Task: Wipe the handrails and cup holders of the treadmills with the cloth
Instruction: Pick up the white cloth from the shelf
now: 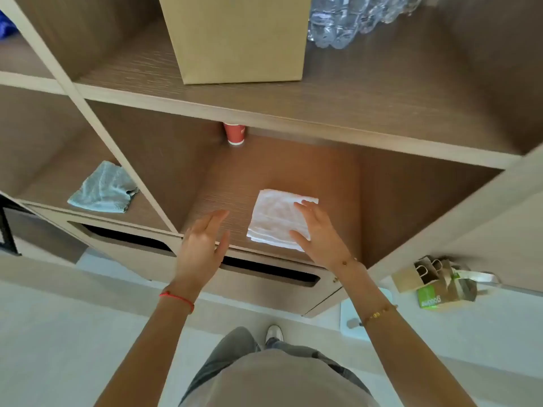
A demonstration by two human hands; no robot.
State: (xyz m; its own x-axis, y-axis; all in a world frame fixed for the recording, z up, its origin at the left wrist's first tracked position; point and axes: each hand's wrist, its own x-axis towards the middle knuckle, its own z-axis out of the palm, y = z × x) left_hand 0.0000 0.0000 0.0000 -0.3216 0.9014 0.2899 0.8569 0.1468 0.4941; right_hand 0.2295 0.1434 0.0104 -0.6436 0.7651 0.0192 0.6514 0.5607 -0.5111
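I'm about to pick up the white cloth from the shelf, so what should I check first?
1. White cloth folded, within reach: ok.
2. Right hand over the cloth, fingers straight, no grip yet: ok.
3. Left hand free, beside the cloth: ok.
4. Red cup at the back, apart from the cloth: ok.
5. Cloth clean or damp: cannot tell.
6. Treadmills in view: not ok.

A cardboard box (pixel 239 39) and plastic bottles (pixel 352 19) stood on the upper shelf (pixel 382 92). A red cup (pixel 234 133) sat below; a grey rag (pixel 102 189) lay left; paper bags (pixel 440 282) rested on the floor.
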